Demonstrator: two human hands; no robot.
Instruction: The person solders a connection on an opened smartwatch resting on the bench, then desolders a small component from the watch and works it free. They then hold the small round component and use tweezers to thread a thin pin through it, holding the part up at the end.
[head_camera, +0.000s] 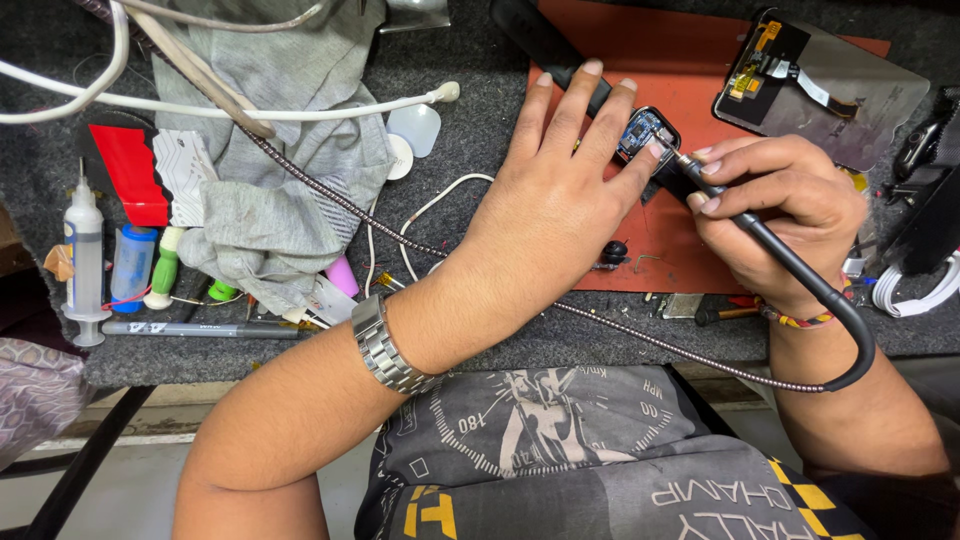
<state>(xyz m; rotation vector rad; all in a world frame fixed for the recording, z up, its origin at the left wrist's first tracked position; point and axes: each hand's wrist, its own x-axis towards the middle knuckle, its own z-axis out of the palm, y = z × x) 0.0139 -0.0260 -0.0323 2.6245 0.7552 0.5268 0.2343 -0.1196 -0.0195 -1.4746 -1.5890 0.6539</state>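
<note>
Left hand (560, 190) pins smartwatch (645, 133); right hand (780, 205) touches soldering iron (715, 195) tip there.

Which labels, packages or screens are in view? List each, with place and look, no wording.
Syringe: far left, upright, clear, blue-and-yellow label.
Tube: beside the syringe, blue, cylindrical.
Marker: front left, lying flat, grey with printing.
Phone screen: top right, rectangular, back side up, silver and black with orange flex.
Watch: on the red mat, opened, blue inside.
</note>
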